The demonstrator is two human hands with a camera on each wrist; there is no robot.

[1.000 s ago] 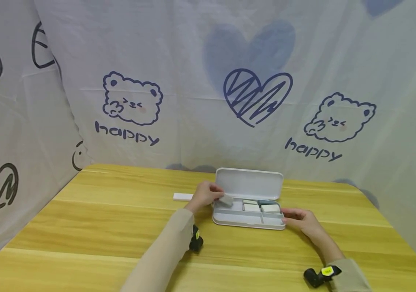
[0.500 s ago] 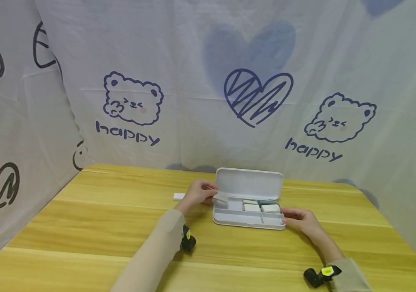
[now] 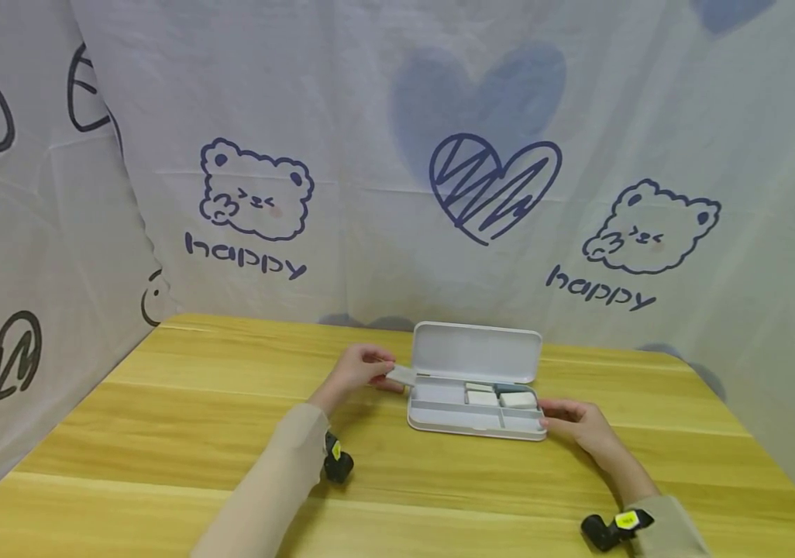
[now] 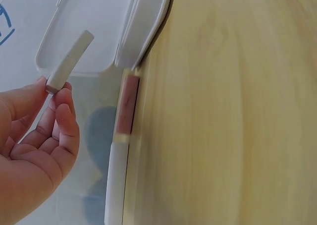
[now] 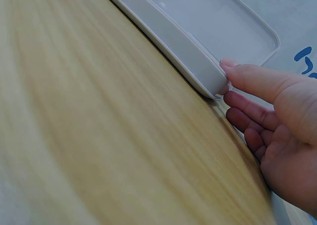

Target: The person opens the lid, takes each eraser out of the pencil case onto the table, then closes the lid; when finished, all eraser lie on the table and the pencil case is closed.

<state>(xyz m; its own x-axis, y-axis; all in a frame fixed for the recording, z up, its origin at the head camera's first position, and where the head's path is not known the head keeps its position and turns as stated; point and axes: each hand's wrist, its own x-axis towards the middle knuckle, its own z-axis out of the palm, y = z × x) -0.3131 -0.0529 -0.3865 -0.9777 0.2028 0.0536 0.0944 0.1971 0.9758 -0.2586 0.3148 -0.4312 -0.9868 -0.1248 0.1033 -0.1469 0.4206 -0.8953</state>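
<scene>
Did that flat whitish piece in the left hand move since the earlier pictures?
Yes. In the head view, the flat whitish piece moved left relative to the open white rectangular case, out to its left edge.

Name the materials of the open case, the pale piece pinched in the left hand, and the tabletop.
Open case: probably hard plastic, though painted metal is possible; smooth, with a soft sheen.
Pale piece in the left hand: perhaps rubber or plastic; matte, straight-edged.
Tabletop: wood or wood-look laminate; streaked yellow grain.
</scene>
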